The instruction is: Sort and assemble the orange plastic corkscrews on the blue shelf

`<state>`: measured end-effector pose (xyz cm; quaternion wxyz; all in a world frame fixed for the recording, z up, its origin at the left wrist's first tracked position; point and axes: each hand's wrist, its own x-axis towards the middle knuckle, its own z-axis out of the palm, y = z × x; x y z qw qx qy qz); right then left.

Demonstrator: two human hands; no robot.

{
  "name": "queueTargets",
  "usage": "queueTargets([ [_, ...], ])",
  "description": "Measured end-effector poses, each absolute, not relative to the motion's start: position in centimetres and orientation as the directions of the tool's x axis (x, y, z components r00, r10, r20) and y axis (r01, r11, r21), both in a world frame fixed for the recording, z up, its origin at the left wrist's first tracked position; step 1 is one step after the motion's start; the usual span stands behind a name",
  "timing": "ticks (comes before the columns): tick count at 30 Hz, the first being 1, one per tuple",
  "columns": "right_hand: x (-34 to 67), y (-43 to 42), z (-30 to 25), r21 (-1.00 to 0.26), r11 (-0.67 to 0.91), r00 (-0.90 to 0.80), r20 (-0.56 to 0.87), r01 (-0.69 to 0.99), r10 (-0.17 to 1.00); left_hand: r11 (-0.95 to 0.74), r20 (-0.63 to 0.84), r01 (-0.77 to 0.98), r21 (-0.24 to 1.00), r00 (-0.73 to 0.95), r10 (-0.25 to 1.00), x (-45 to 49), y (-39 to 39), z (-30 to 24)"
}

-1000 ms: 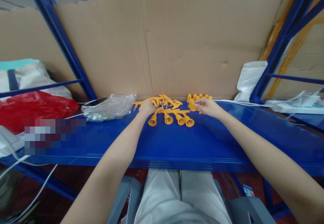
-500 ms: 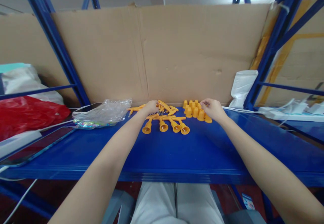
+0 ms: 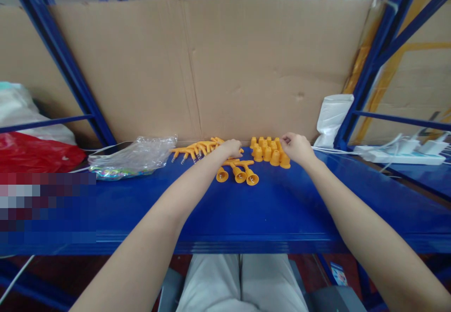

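My left hand (image 3: 232,148) is closed over the yellow branched plastic pieces, fingers mostly hidden; a yellow tip shows at its right side. To its left lies a row of branched pieces (image 3: 192,151), with thin metal springs or screws hanging from several. In front of that hand, three yellow bell-ended pieces (image 3: 240,175) lie with their flared mouths towards me; my forearm may cover more. My right hand (image 3: 296,148) has its fingers curled together at the right edge of a group of small yellow cups (image 3: 268,154), standing upside down in rows. Whatever it pinches is hidden.
A clear plastic bag (image 3: 136,154) lies left on the blue shelf (image 3: 268,218). Cardboard (image 3: 268,67) closes off the back. At right are a white pouch (image 3: 331,120), cables and a power strip (image 3: 398,156). Red and white bags (image 3: 38,152) lie far left.
My left hand has moved right along the branched pieces, and more of them now show in a row to its left. My right hand stays by the cups. The view has shifted slightly.
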<state>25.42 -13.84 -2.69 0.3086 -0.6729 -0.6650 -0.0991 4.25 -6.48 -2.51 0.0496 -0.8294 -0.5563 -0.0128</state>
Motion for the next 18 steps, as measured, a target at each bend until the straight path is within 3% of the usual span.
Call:
queueTargets([
  [4,27.1,-13.2,-2.9,-0.176,-0.033,0.113,0.467,0.984,0.877,-0.243,0.047,0.964,-0.110,0.249,0.967,5.6,-6.9,-2.7],
  [7,28.8,-11.9,-3.8,-0.103,-0.009,0.047,0.372,0.995,0.927,-0.213,0.065,0.971,-0.103,0.221,0.973,5.8,-6.7,-2.9],
  [13,30.1,-10.7,-5.2,-0.114,-0.009,0.023,0.124,0.993,0.992,-0.168,0.160,0.986,-0.014,0.168,0.973,4.8,-6.1,-2.6],
  [18,29.2,-11.3,-5.4,-0.181,0.044,-0.028,0.090,0.983,0.996,-0.175,0.270,0.983,0.064,0.152,0.951,2.6,-6.6,-1.6],
])
